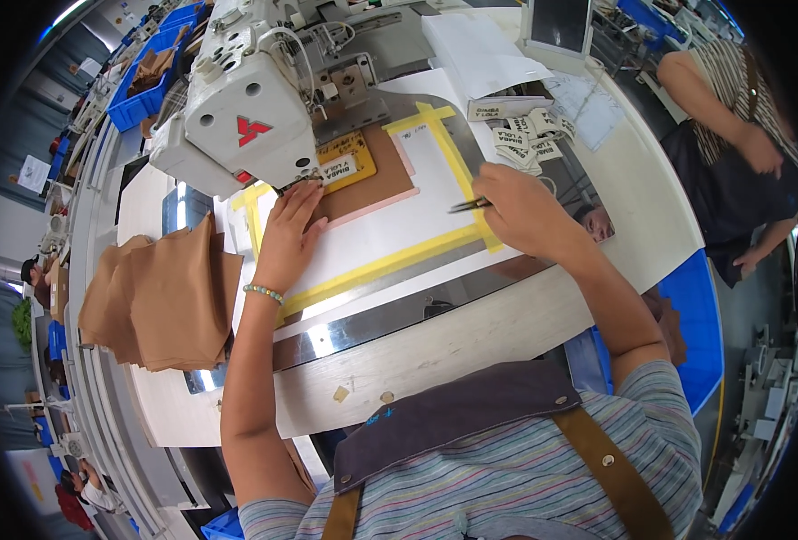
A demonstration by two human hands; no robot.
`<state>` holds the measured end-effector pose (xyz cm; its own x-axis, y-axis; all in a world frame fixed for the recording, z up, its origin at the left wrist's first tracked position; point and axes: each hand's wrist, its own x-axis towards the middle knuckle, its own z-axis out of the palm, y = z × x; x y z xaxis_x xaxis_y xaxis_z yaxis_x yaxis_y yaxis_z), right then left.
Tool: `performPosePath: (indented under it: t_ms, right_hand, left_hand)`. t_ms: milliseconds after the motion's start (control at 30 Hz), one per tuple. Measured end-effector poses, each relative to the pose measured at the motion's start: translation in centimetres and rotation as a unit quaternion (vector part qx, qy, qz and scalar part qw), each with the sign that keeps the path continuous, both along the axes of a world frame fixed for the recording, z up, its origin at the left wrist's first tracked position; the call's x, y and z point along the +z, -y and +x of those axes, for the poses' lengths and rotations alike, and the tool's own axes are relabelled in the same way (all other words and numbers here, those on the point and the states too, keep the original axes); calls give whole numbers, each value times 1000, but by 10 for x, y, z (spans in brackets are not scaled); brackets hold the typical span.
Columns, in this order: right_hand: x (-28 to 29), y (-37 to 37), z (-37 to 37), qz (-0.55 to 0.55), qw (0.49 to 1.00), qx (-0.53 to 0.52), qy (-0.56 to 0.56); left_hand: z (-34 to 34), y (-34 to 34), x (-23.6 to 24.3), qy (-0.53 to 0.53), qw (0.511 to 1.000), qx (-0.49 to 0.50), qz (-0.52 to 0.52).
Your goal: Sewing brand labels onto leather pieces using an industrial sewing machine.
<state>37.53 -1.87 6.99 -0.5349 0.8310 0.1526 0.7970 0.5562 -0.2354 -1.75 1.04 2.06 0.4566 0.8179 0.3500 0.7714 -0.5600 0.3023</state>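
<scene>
My left hand [296, 220] lies with its fingers stretched out at the left edge of a brown fabric piece [363, 196], just under the sewing machine's head [250, 108]. A yellow template plate [360, 165] with a white printed label [338, 171] in its window rests on that piece. Pink strips line the piece's edges, and white paper [390, 227] framed in yellow tape [385, 255] lies beneath. Over the right tape strip, my right hand [518, 209] is closed around dark tweezers [468, 206], their tips pointing left. The needle area is partly hidden behind the machine head.
Brown fabric pieces [169, 301] are stacked at the left. White labels [527, 139] lie loose beside a small box [507, 106] at the back right. A blue bin [700, 324] stands by my right elbow. Another person [732, 135] is at the far right.
</scene>
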Motion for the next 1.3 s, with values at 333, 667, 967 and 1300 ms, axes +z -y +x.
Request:
performPosePath:
  t_ms: [333,667,967,1300]
  right_hand:
    - [-48,-34,-49,-15,959,76,-273]
    - [-59,-33,-52,7,967,82,-243]
    - [-55,-35,-51,25,949,43,-312]
    - [-52,-33,-53,39,950,26,-308]
  left_hand:
    - [-5,9,-8,-56,998,18,3]
    - [-11,-5,3,-53,998,0,-45]
    - [-11,-7,8,-60,997,-8,-50]
    - [-8,-12,10,-41,997,-11,-58]
